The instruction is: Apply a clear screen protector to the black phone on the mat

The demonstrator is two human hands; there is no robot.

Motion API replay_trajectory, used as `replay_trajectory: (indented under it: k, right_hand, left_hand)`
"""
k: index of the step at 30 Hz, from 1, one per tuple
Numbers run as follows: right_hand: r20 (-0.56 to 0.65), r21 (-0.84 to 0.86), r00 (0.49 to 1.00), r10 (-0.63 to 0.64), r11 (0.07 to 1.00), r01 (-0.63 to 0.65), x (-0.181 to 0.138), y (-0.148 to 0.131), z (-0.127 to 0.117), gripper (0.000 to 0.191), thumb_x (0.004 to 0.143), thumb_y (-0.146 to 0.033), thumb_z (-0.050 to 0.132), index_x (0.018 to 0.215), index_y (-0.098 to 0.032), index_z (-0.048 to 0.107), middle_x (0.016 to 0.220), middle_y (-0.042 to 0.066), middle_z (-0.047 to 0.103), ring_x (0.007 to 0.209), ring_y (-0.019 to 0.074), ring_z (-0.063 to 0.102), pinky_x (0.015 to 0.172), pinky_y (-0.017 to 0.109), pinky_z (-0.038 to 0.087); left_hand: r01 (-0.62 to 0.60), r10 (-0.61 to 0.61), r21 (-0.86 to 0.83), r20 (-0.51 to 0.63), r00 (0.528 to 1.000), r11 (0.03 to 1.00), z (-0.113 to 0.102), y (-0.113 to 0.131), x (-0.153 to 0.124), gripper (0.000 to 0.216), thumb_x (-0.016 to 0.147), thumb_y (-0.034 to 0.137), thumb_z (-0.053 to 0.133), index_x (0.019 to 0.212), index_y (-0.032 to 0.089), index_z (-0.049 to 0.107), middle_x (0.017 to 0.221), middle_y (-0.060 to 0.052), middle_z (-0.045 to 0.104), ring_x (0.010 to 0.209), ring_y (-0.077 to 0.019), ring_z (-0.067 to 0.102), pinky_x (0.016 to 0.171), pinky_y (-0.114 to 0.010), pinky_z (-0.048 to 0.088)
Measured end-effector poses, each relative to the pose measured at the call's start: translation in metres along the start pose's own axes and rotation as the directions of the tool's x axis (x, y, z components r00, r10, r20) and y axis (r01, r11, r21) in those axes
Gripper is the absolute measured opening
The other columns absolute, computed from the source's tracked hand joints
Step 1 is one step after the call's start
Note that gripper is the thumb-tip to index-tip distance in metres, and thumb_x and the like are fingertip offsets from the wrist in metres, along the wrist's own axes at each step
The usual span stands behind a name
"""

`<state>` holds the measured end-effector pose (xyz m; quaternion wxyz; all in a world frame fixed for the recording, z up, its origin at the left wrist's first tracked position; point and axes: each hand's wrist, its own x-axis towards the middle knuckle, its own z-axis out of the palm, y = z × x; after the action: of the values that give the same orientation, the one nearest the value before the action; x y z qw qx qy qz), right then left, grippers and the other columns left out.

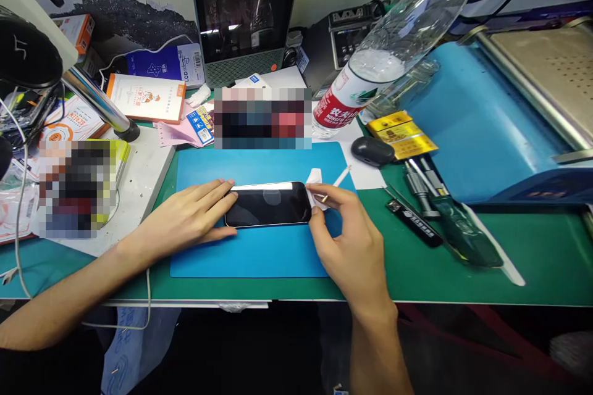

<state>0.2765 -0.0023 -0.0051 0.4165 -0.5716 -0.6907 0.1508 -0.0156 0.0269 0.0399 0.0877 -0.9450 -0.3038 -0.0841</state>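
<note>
A black smartphone [266, 208] lies face up, long side across, over the blue work mat [208, 259]. Its dark screen carries a bright reflection along the far edge. My left hand [197, 213] grips its left end, fingers along the far side and thumb at the near corner. At the right end, my right hand [349, 231] pinches the phone between thumb and index finger. Behind those fingertips sits a crumpled white tissue [315, 176], partly hidden. A thin white stick [343, 176] rests just past it. Something small and yellowish shows between my right fingers, too small to name.
A tall water bottle [370, 74] leans behind the mat, near a black mouse-shaped case [372, 151] and a yellow box [403, 136]. Rightward lie screwdrivers [421, 188] and a blue tray-like machine [463, 123]. A smart display [245, 18] stands at the back; boxes [146, 97] and a lamp post [99, 102] are left.
</note>
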Motion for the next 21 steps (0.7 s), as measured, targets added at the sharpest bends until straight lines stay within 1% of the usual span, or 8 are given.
replay_trajectory:
  k: [4, 7, 10, 12, 15, 17, 19, 21]
  right_hand:
    - [-0.081, 0.203, 0.987, 0.139, 0.972, -0.12, -0.003, 0.006, 0.001, 0.03, 0.103, -0.022, 0.064, 0.133, -0.028, 0.063, 0.131, 0.008, 0.074, 0.117, 0.0245, 0.075, 0.105, 0.048, 0.063]
    - [-0.135, 0.365, 0.977, 0.165, 0.925, -0.106, -0.004, 0.005, 0.001, 0.032, 0.1, -0.022, 0.071, 0.131, -0.027, 0.063, 0.124, 0.007, 0.074, 0.116, 0.0243, 0.076, 0.104, 0.046, 0.064]
    - [-0.057, 0.478, 0.991, 0.118, 0.875, -0.077, -0.004, 0.003, 0.001, 0.037, 0.099, -0.018, 0.072, 0.133, -0.029, 0.062, 0.126, 0.007, 0.073, 0.11, 0.0221, 0.078, 0.099, 0.042, 0.067]
    - [0.014, 0.486, 0.998, 0.055, 0.872, -0.055, -0.004, 0.002, 0.001, 0.036, 0.101, -0.017, 0.068, 0.135, -0.03, 0.062, 0.13, 0.007, 0.072, 0.112, 0.0223, 0.077, 0.102, 0.045, 0.066]
    - [0.043, 0.411, 0.999, -0.016, 0.912, -0.003, -0.008, 0.0, -0.005, 0.035, 0.105, -0.02, 0.06, 0.139, -0.03, 0.063, 0.136, 0.008, 0.073, 0.13, 0.0265, 0.07, 0.117, 0.056, 0.056]
    - [0.063, 0.398, 0.998, -0.015, 0.918, -0.011, -0.016, -0.005, -0.014, 0.04, 0.107, -0.022, 0.057, 0.146, -0.03, 0.062, 0.145, 0.008, 0.071, 0.142, 0.0283, 0.063, 0.125, 0.059, 0.048]
    - [0.134, 0.453, 0.991, -0.008, 0.89, -0.054, -0.031, -0.015, -0.03, 0.048, 0.109, -0.027, 0.053, 0.156, -0.032, 0.054, 0.155, 0.007, 0.065, 0.148, 0.0289, 0.058, 0.127, 0.057, 0.047]
    - [0.231, 0.527, 0.971, -0.061, 0.847, -0.072, -0.052, -0.025, -0.047, 0.058, 0.109, -0.038, 0.052, 0.166, -0.037, 0.041, 0.16, 0.005, 0.061, 0.147, 0.0302, 0.06, 0.12, 0.053, 0.055]
  left_hand:
    - [0.032, -0.032, -0.014, -0.033, 0.999, 0.999, 0.001, 0.004, 0.002, 0.054, 0.11, 0.052, 0.056, 0.135, 0.004, 0.064, 0.143, -0.024, 0.07, 0.13, -0.0339, 0.072, 0.106, -0.046, 0.063]
    - [0.063, -0.065, -0.049, -0.035, 0.997, 0.997, 0.003, 0.007, 0.002, 0.051, 0.109, 0.049, 0.06, 0.135, 0.005, 0.063, 0.145, -0.023, 0.069, 0.133, -0.0347, 0.07, 0.106, -0.047, 0.063]
    - [0.075, -0.076, -0.082, -0.014, 0.997, 0.994, 0.003, 0.007, 0.002, 0.05, 0.108, 0.047, 0.063, 0.138, 0.007, 0.06, 0.15, -0.023, 0.065, 0.137, -0.0357, 0.067, 0.108, -0.049, 0.062]
    - [0.071, -0.072, -0.093, -0.007, 0.997, 0.993, 0.004, 0.007, 0.003, 0.049, 0.106, 0.043, 0.066, 0.141, 0.008, 0.058, 0.152, -0.024, 0.063, 0.141, -0.0363, 0.064, 0.11, -0.05, 0.06]
    - [0.043, -0.044, -0.111, -0.002, 0.999, 0.993, 0.004, 0.006, 0.003, 0.054, 0.104, 0.037, 0.07, 0.147, 0.009, 0.055, 0.155, -0.024, 0.06, 0.144, -0.0377, 0.06, 0.114, -0.052, 0.057]
    - [0.009, -0.008, -0.118, 0.016, 1.0, 0.993, 0.005, 0.005, 0.004, 0.056, 0.103, 0.037, 0.071, 0.151, 0.013, 0.053, 0.158, -0.022, 0.058, 0.147, -0.0389, 0.057, 0.116, -0.055, 0.055]
    - [-0.019, 0.024, -0.13, 0.036, 0.999, 0.991, 0.006, 0.005, 0.004, 0.057, 0.105, 0.038, 0.069, 0.156, 0.019, 0.051, 0.161, -0.018, 0.056, 0.148, -0.0392, 0.055, 0.119, -0.056, 0.052]
    - [-0.023, 0.031, -0.154, 0.054, 0.998, 0.988, 0.008, 0.005, 0.004, 0.058, 0.107, 0.037, 0.066, 0.159, 0.021, 0.048, 0.163, -0.017, 0.055, 0.15, -0.038, 0.054, 0.121, -0.056, 0.049]
